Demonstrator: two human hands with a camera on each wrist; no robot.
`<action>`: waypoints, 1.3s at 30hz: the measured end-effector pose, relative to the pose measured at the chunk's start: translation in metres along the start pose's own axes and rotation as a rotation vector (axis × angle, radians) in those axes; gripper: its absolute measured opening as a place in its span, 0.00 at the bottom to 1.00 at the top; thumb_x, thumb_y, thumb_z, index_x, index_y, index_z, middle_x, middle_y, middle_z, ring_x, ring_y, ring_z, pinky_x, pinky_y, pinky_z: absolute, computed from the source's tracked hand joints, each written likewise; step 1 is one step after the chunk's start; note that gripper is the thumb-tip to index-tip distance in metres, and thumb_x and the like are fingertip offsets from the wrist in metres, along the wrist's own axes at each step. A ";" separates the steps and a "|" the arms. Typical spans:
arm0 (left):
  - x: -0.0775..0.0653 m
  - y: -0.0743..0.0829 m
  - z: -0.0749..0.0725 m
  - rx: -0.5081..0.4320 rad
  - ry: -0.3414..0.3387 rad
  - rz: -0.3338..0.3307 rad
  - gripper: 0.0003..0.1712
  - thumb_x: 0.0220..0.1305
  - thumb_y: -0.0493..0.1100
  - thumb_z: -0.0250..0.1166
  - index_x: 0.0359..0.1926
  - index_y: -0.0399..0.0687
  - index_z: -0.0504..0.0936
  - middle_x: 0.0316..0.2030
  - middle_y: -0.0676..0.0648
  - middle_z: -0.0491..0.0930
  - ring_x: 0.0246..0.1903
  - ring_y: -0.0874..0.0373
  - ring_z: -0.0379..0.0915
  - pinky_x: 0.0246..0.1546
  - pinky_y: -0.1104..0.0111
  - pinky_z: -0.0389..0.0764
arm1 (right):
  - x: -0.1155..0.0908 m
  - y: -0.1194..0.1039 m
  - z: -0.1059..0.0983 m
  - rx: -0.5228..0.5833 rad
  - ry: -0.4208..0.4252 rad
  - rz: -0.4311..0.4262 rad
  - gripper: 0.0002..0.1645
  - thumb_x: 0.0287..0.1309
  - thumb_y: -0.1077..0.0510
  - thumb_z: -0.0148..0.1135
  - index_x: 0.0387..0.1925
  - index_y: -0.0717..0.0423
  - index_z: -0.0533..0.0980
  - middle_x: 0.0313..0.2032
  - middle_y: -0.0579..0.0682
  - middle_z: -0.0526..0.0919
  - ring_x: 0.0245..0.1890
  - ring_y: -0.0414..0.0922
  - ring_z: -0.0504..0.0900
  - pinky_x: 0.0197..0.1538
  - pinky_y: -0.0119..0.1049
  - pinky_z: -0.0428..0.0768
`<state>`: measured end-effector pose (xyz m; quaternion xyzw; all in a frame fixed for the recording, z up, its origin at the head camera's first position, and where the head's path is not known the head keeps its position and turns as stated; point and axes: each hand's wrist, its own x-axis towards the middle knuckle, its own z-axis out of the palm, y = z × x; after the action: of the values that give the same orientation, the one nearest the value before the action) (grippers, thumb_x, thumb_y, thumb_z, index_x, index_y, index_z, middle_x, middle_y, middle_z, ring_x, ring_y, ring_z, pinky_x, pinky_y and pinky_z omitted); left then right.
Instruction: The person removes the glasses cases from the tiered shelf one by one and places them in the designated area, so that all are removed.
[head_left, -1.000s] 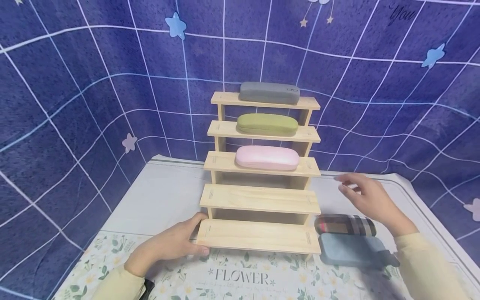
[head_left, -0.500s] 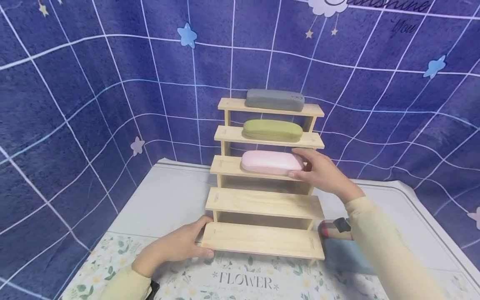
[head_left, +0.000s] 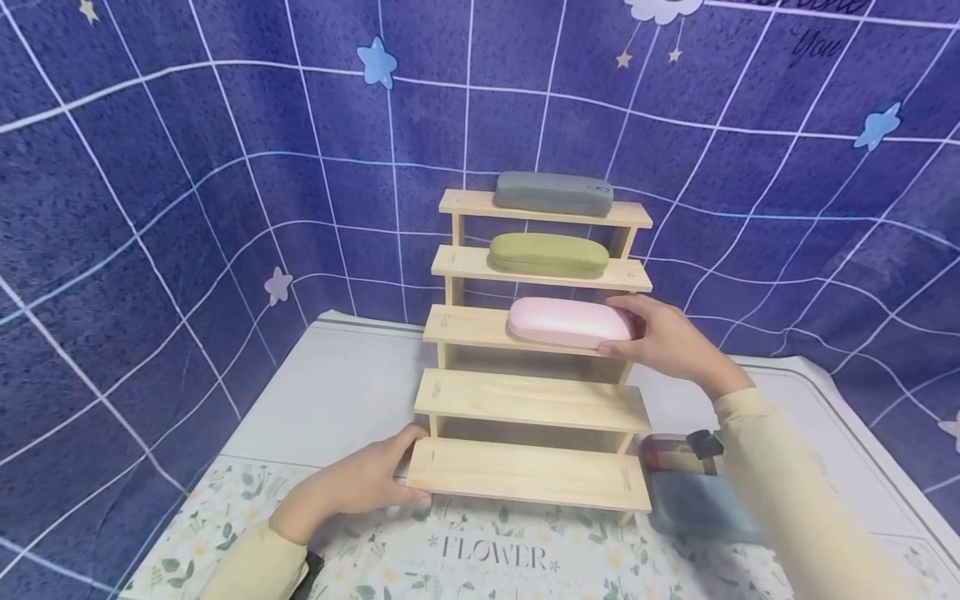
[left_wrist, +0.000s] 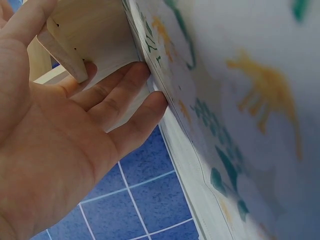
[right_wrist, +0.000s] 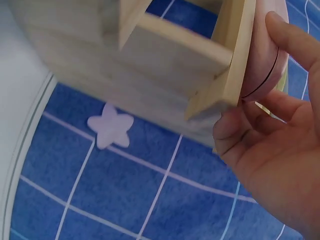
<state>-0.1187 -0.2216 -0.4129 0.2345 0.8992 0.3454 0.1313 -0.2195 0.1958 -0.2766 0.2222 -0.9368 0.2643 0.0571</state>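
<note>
A stepped wooden display stand [head_left: 525,473] rises in the middle of the head view. On its middle step lies a pink glasses case [head_left: 561,322], whose right end my right hand [head_left: 667,337] pinches between thumb and fingers. The right wrist view has the thumb on the front of the case and the fingers curled below its end, close to the board. My left hand [head_left: 360,477] holds the left end of the lowest step. In the left wrist view, thumb and forefinger go round that board [left_wrist: 64,52], while the other fingers reach down to the tabletop.
A green glasses case [head_left: 549,255] and a grey one [head_left: 553,193] lie on the two steps above. Right of the stand, a plaid case [head_left: 672,455] and a blue-grey case [head_left: 697,508] sit partly under my right forearm. A blue curtain [head_left: 225,167] hangs behind.
My right hand has come from right of the stand to the pink case, gripped its end and shifted it right along the step. My left hand has stayed on the lowest step.
</note>
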 end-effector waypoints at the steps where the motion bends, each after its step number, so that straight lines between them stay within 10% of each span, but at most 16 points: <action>1: 0.000 0.000 0.000 -0.002 0.000 -0.002 0.47 0.54 0.62 0.75 0.68 0.50 0.65 0.65 0.40 0.73 0.66 0.39 0.66 0.67 0.41 0.62 | -0.002 0.003 -0.002 0.000 0.008 0.007 0.44 0.54 0.44 0.77 0.66 0.61 0.72 0.41 0.54 0.79 0.39 0.50 0.74 0.41 0.43 0.73; 39: 0.001 0.000 0.000 -0.008 -0.002 -0.004 0.46 0.54 0.62 0.75 0.68 0.52 0.65 0.66 0.40 0.71 0.67 0.38 0.64 0.68 0.40 0.60 | -0.071 0.093 -0.060 -0.055 -0.016 0.161 0.46 0.57 0.47 0.74 0.70 0.64 0.67 0.50 0.65 0.82 0.43 0.52 0.79 0.38 0.35 0.78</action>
<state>-0.1200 -0.2214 -0.4131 0.2324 0.8982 0.3483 0.1338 -0.1978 0.3253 -0.2847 0.1466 -0.9589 0.2404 0.0341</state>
